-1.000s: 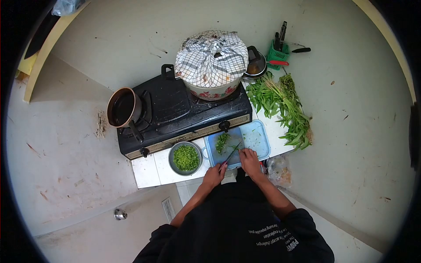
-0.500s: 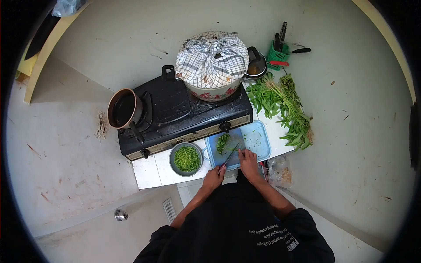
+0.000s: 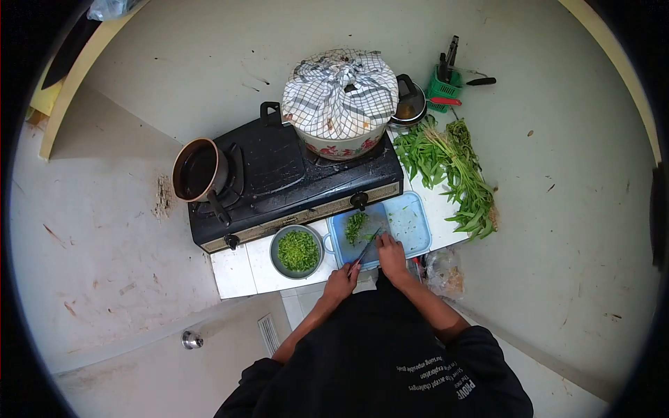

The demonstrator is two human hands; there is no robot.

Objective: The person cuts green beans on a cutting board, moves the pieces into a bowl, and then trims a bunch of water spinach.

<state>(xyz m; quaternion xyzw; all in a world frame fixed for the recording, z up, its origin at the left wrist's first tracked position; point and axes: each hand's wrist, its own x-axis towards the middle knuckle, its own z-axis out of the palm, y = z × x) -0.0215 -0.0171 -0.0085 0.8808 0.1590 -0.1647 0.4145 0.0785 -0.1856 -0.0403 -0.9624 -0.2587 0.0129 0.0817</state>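
My left hand (image 3: 340,283) is closed around the handle of a knife (image 3: 367,249) whose blade slants up across a blue cutting board (image 3: 411,224). My right hand (image 3: 392,256) rests on the board just right of the blade, fingertips pressing down a few green stems. A small heap of chopped greens (image 3: 355,226) lies on the board's left half. Left of the board stands a metal bowl (image 3: 297,251) filled with chopped greens.
A black gas stove (image 3: 279,174) carries a brown saucepan (image 3: 197,169) and a floral pot under a checked cloth (image 3: 340,93). A bundle of leafy greens (image 3: 453,167), a dark kettle (image 3: 408,104), a green utensil basket (image 3: 442,87) and a plastic bag (image 3: 444,272) lie to the right.
My right hand has crept slightly left along the board toward the blade. The knife stays at nearly the same slant in my left hand.
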